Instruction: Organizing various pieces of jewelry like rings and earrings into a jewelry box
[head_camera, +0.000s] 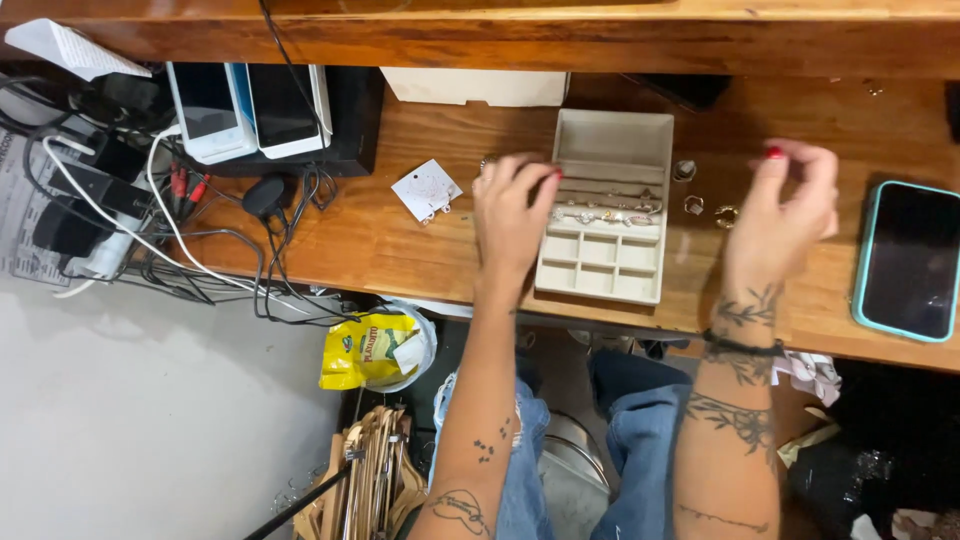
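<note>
1. Cream jewellery box (606, 207) lies open on the wooden counter (400, 240), between both hands; rings sit in its middle rows.
2. Left hand (512, 210) rests at the box's left edge, fingers curled, tips touching the ring rows; whether it grips anything cannot be told.
3. Right hand (785, 210) hovers right of the box, fingertips pinched together; what they hold is unclear.
4. Loose rings (708, 207) lie between box and right hand.
5. Phone (908, 260) lies far right; an earring card (426, 190) lies left.
</note>
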